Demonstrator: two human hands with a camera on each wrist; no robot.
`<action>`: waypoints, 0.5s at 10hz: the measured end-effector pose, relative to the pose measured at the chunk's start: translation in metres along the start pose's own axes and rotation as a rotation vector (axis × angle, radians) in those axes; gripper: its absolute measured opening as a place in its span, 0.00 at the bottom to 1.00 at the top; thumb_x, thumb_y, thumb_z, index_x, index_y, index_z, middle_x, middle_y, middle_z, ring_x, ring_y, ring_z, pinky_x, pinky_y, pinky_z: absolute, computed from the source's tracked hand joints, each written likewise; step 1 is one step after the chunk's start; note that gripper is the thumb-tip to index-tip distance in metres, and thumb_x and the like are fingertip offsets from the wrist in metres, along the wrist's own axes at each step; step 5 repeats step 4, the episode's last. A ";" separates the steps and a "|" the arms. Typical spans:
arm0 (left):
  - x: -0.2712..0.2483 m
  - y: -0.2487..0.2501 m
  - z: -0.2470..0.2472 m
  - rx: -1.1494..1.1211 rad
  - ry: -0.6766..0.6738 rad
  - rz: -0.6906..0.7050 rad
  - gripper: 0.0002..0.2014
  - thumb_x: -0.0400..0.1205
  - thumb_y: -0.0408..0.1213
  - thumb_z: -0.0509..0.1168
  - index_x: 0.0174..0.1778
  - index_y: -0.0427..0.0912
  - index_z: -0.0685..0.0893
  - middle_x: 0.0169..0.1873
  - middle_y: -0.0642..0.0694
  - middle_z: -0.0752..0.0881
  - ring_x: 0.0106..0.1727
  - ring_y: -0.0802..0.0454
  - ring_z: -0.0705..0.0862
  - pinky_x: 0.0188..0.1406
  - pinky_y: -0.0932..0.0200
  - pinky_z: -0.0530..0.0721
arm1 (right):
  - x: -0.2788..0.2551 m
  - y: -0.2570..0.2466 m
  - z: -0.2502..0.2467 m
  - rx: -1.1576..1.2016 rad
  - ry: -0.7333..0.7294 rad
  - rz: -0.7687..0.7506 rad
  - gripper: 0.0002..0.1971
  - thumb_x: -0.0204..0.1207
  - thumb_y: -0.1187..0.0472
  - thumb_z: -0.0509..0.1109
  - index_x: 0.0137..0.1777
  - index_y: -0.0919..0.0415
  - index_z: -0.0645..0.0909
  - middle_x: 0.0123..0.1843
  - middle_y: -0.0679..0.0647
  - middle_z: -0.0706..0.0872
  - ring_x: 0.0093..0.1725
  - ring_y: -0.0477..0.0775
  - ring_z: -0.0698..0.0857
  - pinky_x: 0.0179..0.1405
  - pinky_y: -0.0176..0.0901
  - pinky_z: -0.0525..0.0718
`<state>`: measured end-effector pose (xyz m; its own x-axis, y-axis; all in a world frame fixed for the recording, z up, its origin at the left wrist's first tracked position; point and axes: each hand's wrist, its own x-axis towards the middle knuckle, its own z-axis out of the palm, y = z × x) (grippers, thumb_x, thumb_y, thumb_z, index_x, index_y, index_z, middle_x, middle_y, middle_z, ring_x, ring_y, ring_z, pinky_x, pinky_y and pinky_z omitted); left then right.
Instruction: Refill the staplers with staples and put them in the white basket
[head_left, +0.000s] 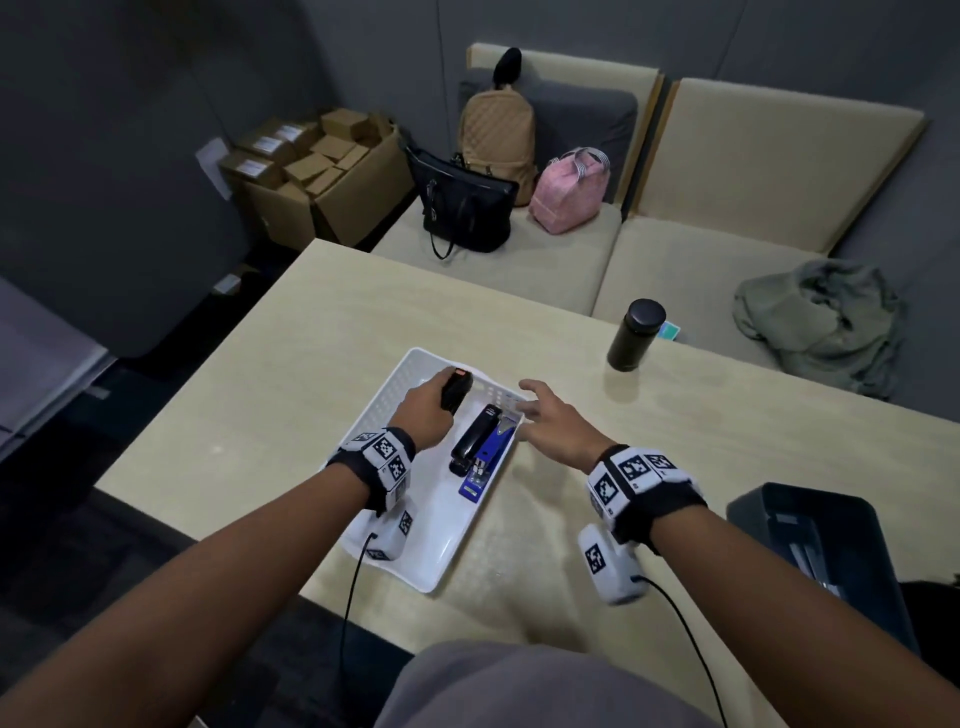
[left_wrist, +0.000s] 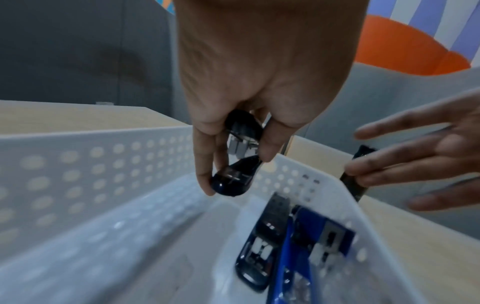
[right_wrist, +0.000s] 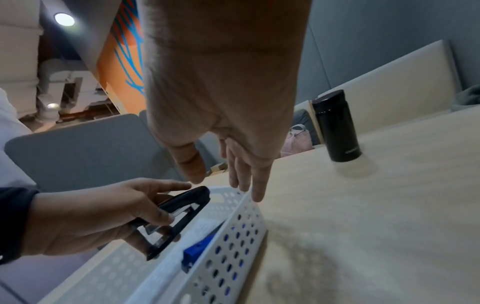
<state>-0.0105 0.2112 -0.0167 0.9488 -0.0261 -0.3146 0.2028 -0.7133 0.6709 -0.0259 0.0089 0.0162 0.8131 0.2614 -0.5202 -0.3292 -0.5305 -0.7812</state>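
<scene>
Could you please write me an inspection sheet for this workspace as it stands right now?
Surface: pale wooden table.
Job's things: white perforated plastic basket holds a black stapler beside a blue stapler; a third black stapler is held above it.
Clutter: black cylindrical flask; dark grey bin.
Grippers: left hand grips the third stapler; right hand open, empty.
Cables: black wrist-camera cable.
Surroundings: beige bench with bags; cardboard box.
</scene>
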 end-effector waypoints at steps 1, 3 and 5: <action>0.007 -0.011 0.008 0.080 -0.037 -0.052 0.36 0.79 0.23 0.57 0.84 0.47 0.58 0.67 0.32 0.82 0.62 0.32 0.83 0.52 0.50 0.81 | -0.004 0.020 -0.009 -0.026 0.040 0.045 0.33 0.76 0.65 0.65 0.80 0.51 0.59 0.76 0.59 0.76 0.69 0.59 0.78 0.58 0.45 0.77; 0.009 -0.008 0.030 0.078 -0.227 -0.074 0.23 0.86 0.41 0.55 0.78 0.44 0.60 0.61 0.32 0.84 0.46 0.38 0.85 0.43 0.50 0.82 | -0.021 0.063 -0.035 -0.013 0.182 0.131 0.29 0.74 0.68 0.65 0.76 0.54 0.68 0.66 0.57 0.84 0.59 0.55 0.80 0.55 0.41 0.74; 0.020 -0.009 0.046 0.205 -0.105 -0.114 0.28 0.84 0.58 0.50 0.75 0.43 0.65 0.69 0.35 0.78 0.67 0.33 0.80 0.66 0.38 0.76 | -0.032 0.080 -0.045 0.042 0.261 0.145 0.28 0.75 0.68 0.65 0.75 0.54 0.69 0.63 0.56 0.84 0.58 0.55 0.81 0.55 0.40 0.73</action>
